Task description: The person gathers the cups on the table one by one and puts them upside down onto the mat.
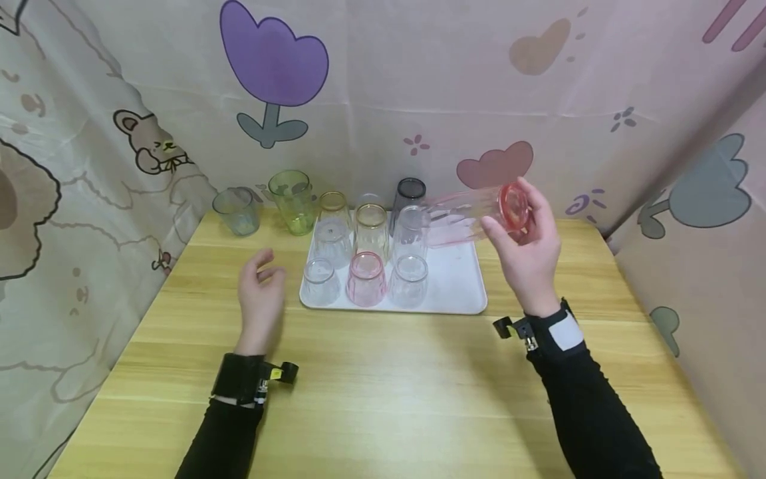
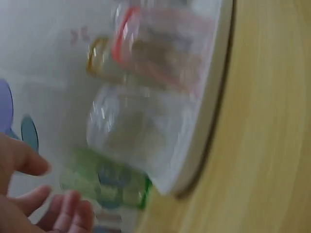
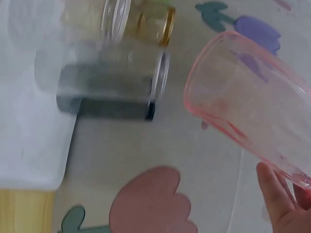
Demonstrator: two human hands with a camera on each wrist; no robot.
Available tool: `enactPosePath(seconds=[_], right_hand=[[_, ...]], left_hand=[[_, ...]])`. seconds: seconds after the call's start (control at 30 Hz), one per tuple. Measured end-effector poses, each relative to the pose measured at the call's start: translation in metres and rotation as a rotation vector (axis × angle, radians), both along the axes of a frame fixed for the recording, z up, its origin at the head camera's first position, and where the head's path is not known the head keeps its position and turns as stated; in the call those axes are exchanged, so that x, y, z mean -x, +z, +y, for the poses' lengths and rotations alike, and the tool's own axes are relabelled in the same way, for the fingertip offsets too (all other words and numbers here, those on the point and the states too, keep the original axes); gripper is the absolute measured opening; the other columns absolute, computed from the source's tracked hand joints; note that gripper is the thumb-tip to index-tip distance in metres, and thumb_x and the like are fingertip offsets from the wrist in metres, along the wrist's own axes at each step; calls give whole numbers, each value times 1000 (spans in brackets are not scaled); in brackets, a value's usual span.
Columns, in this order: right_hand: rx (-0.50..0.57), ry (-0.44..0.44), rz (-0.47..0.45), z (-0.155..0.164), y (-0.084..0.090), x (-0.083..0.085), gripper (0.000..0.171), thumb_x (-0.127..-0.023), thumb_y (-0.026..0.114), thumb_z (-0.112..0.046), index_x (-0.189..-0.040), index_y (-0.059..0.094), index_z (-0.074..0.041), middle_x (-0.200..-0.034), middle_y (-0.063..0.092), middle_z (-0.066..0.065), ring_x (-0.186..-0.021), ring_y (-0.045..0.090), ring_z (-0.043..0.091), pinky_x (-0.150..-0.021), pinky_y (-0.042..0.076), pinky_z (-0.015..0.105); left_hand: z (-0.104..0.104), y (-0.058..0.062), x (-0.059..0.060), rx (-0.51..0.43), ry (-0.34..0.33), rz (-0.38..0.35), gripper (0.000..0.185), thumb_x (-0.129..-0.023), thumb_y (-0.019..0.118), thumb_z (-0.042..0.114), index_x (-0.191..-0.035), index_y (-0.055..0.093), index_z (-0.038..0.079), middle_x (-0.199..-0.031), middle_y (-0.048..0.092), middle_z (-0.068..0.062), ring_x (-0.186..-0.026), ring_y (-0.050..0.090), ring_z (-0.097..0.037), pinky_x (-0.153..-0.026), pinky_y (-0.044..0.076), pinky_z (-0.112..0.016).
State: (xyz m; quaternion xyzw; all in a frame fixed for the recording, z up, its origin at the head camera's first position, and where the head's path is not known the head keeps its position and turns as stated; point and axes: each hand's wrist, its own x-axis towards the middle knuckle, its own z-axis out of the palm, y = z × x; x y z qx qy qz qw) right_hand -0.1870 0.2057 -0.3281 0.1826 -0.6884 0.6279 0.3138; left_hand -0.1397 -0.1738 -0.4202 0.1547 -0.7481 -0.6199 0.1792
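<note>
My right hand [image 1: 529, 249] grips a tall pink glass [image 1: 463, 214] near its thick base. The glass lies nearly sideways in the air over the white tray [image 1: 457, 286], its mouth pointing left. In the right wrist view its rim and clear wall [image 3: 252, 92] show, with fingertips [image 3: 272, 184] at the base end. My left hand [image 1: 261, 299] hovers left of the tray with loosely bent fingers and holds nothing. On the tray, upside-down glasses stand in rows, among them a small pink glass [image 1: 366, 279] and a dark grey glass [image 1: 409, 193].
Left of the tray stand a green glass [image 1: 293, 203] and a blue-grey glass [image 1: 237, 211], both mouth up on the wooden table [image 1: 383, 392]. A printed curtain [image 1: 383, 80] hangs close behind the table and along both sides.
</note>
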Motion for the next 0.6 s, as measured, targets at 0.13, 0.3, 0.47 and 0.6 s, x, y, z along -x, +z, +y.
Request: enactPosePath(seconds=[0.13, 0.3, 0.47, 0.6], right_hand=[[-149, -131, -48, 15, 4, 15, 63, -89, 78, 2, -148, 57, -7, -135, 62, 4, -118, 62, 14, -89, 55, 15], [-317, -198, -109, 31, -1, 41, 64, -89, 83, -10, -148, 59, -15, -134, 62, 10, -107, 57, 7, -82, 51, 13], [-453, -206, -218, 39, -15, 71, 66, -90, 83, -19, -150, 56, -14, -134, 61, 15, -106, 59, 19, -82, 51, 20], [-549, -190, -266, 39, -24, 94, 67, -91, 82, -20, -150, 54, -7, -137, 59, 22, -118, 59, 35, -93, 51, 40]], left_hand=[[-18, -10, 6, 105, -77, -148, 49, -100, 50, 5, -148, 53, 2, -144, 55, -17, -126, 56, -32, -100, 49, -39], [-26, -24, 14, 240, -238, -259, 49, -101, 50, 3, -150, 48, -2, -143, 56, -25, -133, 54, -41, -110, 47, -52], [-22, -34, 19, 335, -313, -283, 45, -101, 56, 3, -145, 53, -5, -136, 62, -27, -125, 60, -42, -107, 49, -53], [-16, -36, 22, 372, -321, -264, 40, -100, 59, 3, -139, 59, -6, -130, 66, -27, -120, 63, -42, -104, 51, -52]])
